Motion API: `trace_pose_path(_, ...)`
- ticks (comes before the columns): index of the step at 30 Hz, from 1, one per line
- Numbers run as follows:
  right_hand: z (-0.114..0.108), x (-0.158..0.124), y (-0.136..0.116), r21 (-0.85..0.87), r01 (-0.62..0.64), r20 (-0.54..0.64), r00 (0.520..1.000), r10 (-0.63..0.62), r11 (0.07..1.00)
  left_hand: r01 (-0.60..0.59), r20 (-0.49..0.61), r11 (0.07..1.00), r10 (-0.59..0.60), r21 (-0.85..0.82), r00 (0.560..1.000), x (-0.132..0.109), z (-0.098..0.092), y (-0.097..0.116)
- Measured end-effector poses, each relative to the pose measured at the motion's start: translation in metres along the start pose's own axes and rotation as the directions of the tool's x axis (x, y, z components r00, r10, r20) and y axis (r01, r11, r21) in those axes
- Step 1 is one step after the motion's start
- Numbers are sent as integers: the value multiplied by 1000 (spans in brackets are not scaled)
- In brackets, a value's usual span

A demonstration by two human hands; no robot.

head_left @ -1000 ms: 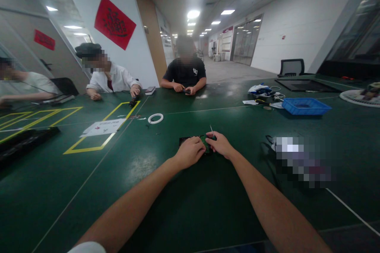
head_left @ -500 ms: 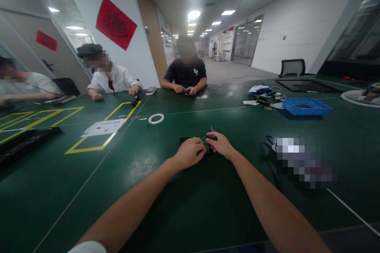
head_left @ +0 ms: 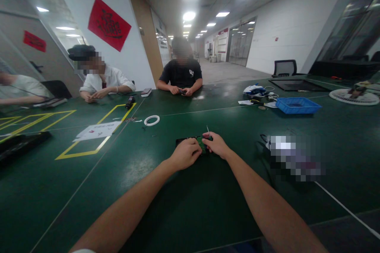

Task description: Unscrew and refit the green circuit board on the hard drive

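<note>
A small green circuit board (head_left: 203,147) in a black frame lies flat on the table in front of me, partly covered by my hands. My left hand (head_left: 186,153) rests over its left part, fingers curled and pressed together at the board; the fingertips are partly hidden. On the board's right side, my right hand (head_left: 216,144) is closed around a thin screwdriver (head_left: 208,131), whose metal shaft points up and away. Its dark handle is mostly inside the fingers.
A white ring (head_left: 151,120) and a paper sheet (head_left: 96,130) lie left on the green table (head_left: 148,213). To the right are a blue tray (head_left: 298,106), a blurred-out object (head_left: 293,158) and a white round grille (head_left: 353,97). Several people sit across and to the left.
The whole scene slides left as my head turns slightly right. My hands stay at the board. A person in white has drawn a hand back from a black object and joined both hands.
</note>
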State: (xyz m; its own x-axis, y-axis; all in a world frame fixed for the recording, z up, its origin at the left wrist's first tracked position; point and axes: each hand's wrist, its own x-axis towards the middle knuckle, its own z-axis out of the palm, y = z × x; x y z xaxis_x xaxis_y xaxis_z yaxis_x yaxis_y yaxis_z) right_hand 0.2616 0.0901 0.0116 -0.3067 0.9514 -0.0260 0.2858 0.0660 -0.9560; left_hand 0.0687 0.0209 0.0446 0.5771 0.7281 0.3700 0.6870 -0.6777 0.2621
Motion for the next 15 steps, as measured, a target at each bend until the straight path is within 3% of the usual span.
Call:
trace_pose_path(7,2,0,1,3,-7,-63,998,7,1000,44,-64,999,-44,4,997,-2,3,-1)
trace_pose_path(15,6,4,0,-42,-67,-154,986,60,997,132,-296,988,-103,82,950,-24,16,-7)
